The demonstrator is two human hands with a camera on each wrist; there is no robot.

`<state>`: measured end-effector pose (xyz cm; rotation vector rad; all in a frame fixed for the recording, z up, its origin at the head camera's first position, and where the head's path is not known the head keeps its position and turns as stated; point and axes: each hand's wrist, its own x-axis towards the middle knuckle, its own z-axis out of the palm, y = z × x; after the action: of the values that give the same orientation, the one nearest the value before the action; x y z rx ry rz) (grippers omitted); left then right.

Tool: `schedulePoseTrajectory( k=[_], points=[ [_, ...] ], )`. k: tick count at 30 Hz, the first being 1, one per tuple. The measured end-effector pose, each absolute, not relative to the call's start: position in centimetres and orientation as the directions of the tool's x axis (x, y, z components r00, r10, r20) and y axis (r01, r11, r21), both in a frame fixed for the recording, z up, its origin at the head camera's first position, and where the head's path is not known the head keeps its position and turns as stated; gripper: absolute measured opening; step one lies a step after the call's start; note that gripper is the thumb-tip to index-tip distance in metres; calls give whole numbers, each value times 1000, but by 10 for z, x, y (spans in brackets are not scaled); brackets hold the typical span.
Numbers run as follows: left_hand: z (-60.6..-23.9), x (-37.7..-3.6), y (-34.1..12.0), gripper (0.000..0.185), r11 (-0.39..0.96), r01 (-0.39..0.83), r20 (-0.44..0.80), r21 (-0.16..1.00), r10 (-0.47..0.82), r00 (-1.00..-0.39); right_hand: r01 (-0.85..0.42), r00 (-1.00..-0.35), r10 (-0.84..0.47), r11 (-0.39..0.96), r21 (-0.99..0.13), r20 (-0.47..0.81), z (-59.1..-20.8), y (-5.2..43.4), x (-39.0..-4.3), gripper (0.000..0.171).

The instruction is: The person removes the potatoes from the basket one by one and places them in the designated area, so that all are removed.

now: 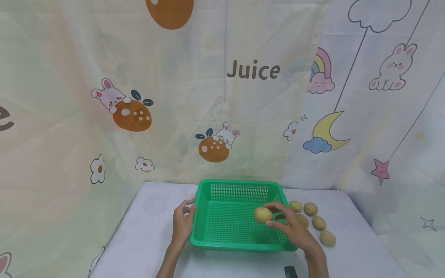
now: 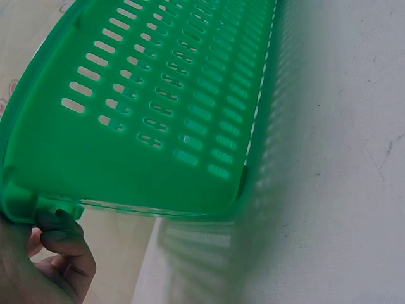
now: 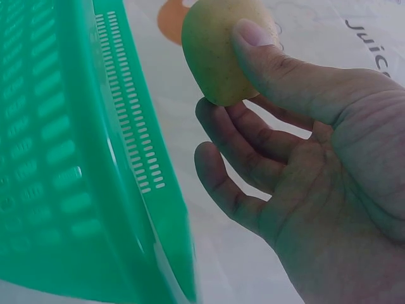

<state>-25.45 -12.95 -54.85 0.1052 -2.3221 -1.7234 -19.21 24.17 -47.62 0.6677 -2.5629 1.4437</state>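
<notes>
A green slotted plastic basket [image 1: 208,214] stands on the white table, and nothing lies in it. My left hand [image 1: 183,221] grips its left rim, the fingers [image 2: 60,237] curled under the edge of the basket [image 2: 145,107]. My right hand [image 1: 290,224] holds a yellowish potato [image 1: 262,214] over the basket's right side, pinched between thumb and fingers. In the right wrist view the potato [image 3: 221,47] sits at my fingertips beside the basket wall [image 3: 120,145].
Several more potatoes [image 1: 319,222] lie on the table [image 1: 146,239] just right of the basket. A printed curtain [image 1: 222,96] hangs behind and to both sides. A small dark object [image 1: 290,271] shows at the table's near edge.
</notes>
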Motion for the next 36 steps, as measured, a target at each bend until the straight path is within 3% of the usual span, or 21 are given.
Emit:
schedulePoseTrajectory(
  k=[7, 36],
  points=[
    [-550, -255, -130, 30, 305, 94, 162, 948, -205, -965, -339, -936, -260, 500, -797, 236, -476, 245, -188, 47],
    [-551, -255, -129, 29, 315, 85, 157, 945, -212, -965, -411, -910, -274, 489, -769, 312, -481, 253, -179, 44]
  ],
)
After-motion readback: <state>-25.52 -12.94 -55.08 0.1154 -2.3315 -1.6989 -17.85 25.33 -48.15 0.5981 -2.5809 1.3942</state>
